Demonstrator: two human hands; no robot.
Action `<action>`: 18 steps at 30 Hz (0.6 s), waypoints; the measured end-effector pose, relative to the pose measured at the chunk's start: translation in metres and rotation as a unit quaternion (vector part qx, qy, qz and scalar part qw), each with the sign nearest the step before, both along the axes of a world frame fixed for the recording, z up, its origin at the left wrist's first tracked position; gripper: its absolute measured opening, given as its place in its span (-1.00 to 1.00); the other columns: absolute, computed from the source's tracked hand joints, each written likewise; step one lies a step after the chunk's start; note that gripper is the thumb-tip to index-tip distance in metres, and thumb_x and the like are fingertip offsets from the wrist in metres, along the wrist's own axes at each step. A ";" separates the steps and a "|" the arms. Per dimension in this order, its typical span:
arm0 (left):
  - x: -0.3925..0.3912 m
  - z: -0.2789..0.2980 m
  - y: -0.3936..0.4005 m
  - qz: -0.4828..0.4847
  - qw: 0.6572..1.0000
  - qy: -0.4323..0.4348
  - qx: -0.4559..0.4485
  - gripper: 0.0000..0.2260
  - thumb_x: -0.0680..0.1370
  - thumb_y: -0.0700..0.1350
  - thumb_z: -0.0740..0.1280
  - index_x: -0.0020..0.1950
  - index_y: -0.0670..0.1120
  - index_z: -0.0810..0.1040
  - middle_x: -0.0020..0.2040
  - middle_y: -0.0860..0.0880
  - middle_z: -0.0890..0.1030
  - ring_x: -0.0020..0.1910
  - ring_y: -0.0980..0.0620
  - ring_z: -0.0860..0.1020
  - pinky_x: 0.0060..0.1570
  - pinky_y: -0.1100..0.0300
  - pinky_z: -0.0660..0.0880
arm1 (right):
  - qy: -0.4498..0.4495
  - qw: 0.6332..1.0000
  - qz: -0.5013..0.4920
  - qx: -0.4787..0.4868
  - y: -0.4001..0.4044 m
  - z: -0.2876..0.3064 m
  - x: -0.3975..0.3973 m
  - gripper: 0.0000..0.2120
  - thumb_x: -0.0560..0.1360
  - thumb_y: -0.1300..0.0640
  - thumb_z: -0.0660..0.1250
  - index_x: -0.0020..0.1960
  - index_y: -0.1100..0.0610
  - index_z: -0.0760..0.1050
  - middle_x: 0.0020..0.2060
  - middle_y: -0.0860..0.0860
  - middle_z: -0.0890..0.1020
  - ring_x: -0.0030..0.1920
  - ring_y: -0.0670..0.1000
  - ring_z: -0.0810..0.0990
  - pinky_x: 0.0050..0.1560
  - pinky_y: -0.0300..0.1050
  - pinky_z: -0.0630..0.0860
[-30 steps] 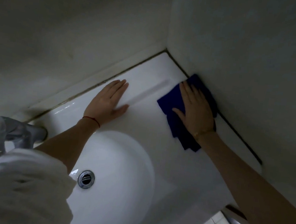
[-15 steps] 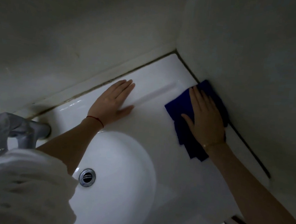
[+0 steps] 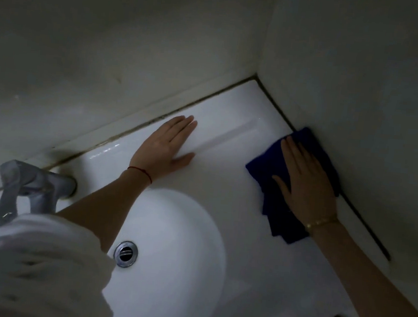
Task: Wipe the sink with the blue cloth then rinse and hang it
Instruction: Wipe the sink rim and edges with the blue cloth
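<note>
The white sink [image 3: 225,185] fills the lower half of the head view, with its round bowl and a metal drain [image 3: 125,253]. A dark blue cloth [image 3: 265,169] lies flat on the sink's right ledge, against the side wall. My right hand [image 3: 305,185] presses palm-down on the cloth with the fingers together and pointing to the back corner. My left hand [image 3: 165,149] rests flat and empty on the back ledge, beyond the bowl, fingers straight.
A metal tap [image 3: 29,187] stands at the back left of the ledge. Walls meet in a corner [image 3: 256,76] right behind the sink. A white sleeve [image 3: 31,269] covers the lower left. A dark grout line runs along both walls.
The view has shifted a little, so both hands and the cloth sit further right in the picture. My right hand stays pressed on the cloth near the side wall; my left hand stays put.
</note>
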State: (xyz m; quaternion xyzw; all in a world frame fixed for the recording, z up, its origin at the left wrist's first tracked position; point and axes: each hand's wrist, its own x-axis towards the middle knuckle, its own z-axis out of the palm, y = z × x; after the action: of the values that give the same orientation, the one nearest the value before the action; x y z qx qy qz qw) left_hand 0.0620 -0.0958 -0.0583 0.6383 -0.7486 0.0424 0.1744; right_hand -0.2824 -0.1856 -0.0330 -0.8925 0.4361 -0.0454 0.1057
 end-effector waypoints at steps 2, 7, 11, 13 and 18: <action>0.001 -0.001 0.000 0.001 1.000 -0.002 0.000 -0.43 0.59 0.05 0.30 0.51 -0.22 0.29 0.48 -0.18 0.36 0.47 -0.17 0.32 0.47 0.00 0.25 | -0.002 1.000 0.013 -0.004 -0.018 0.000 0.027 -0.31 0.59 -0.07 0.19 0.57 0.17 -0.02 0.54 0.10 0.13 0.50 0.13 0.20 0.51 0.01 0.13; 0.002 0.000 0.000 -0.002 1.000 -0.003 0.014 -0.42 0.59 0.06 0.30 0.51 -0.22 0.29 0.48 -0.19 0.35 0.46 -0.18 0.32 0.47 -0.02 0.26 | 0.010 1.000 0.025 0.004 -0.046 0.002 0.070 -0.32 0.61 -0.03 0.18 0.57 0.18 -0.07 0.56 0.10 0.07 0.53 0.10 0.12 0.54 -0.04 0.00; 0.001 0.001 0.001 -0.008 1.000 -0.006 0.020 -0.42 0.59 0.07 0.29 0.51 -0.21 0.28 0.49 -0.19 0.35 0.47 -0.18 0.31 0.48 -0.02 0.24 | -0.003 1.000 -0.002 0.007 -0.012 0.007 0.026 -0.33 0.61 -0.03 0.20 0.57 0.16 -0.05 0.55 0.07 0.09 0.51 0.08 0.17 0.52 -0.07 0.04; 0.000 0.002 0.001 -0.007 1.000 -0.006 0.019 -0.42 0.59 0.09 0.26 0.51 -0.21 0.28 0.48 -0.19 0.35 0.46 -0.18 0.31 0.48 0.00 0.23 | 0.003 0.999 -0.030 0.020 0.016 0.011 -0.004 -0.31 0.60 -0.04 0.21 0.57 0.14 -0.06 0.56 0.04 0.08 0.50 0.07 0.19 0.51 -0.09 0.05; 0.001 0.003 0.003 0.001 1.000 -0.006 0.026 -0.41 0.59 0.12 0.21 0.51 -0.20 0.28 0.48 -0.19 0.35 0.46 -0.19 0.32 0.49 0.01 0.22 | 0.030 0.993 -0.098 0.054 0.082 0.019 -0.084 -0.29 0.57 0.00 0.25 0.56 0.12 -0.04 0.54 0.03 0.12 0.45 0.08 0.28 0.47 -0.08 0.13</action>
State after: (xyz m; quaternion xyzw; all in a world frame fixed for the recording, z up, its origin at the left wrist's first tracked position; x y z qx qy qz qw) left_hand 0.0626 -0.0933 -0.0552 0.6431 -0.7499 0.0266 0.1532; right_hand -0.3662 -0.1037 -0.0138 -0.8395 0.5261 -0.0054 0.1360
